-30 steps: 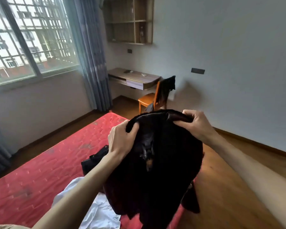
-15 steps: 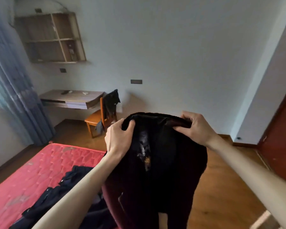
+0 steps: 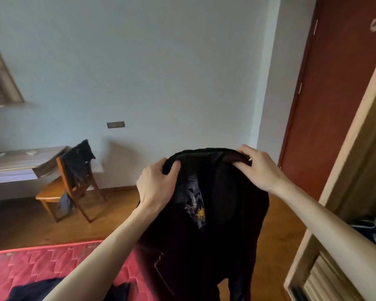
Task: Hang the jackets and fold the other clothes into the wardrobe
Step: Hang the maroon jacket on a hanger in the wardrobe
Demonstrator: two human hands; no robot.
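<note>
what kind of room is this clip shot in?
Most likely a bedroom. A red quilted mattress lies low at the left, a wooden wall-mounted desk with an orange wooden chair stands by the far wall, and a light wooden wardrobe with clothes inside stands open at the right.

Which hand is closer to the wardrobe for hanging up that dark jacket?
Probably the right hand. Both hands grip the jacket at its top edge, but the wardrobe stands at the right side of the view, beside the right arm. The left hand is on the far side, toward the bed.
</note>
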